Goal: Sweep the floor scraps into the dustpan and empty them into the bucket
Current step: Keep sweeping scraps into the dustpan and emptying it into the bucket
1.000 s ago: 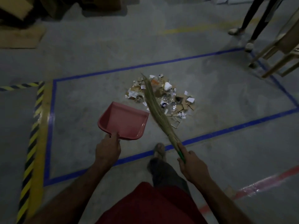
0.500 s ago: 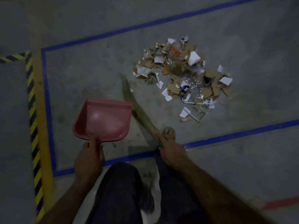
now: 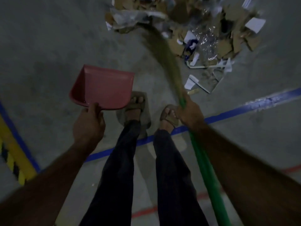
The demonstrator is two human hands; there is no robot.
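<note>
Right hand [image 3: 189, 111] gripping green broom [image 3: 169, 62] handle, bristles slanting forward-left into scraps [image 3: 203, 38] ahead. Left hand [image 3: 88, 123] gripping pink dustpan [image 3: 102, 89], mouth forward, well left of pile, empty. Long axis of broom toward pile; sweep probably leftward. Bucket out of view.

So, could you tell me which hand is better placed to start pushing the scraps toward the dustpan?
The right hand: it grips the broom, whose bristles already reach the scraps. The left hand holds the empty dustpan.
</note>
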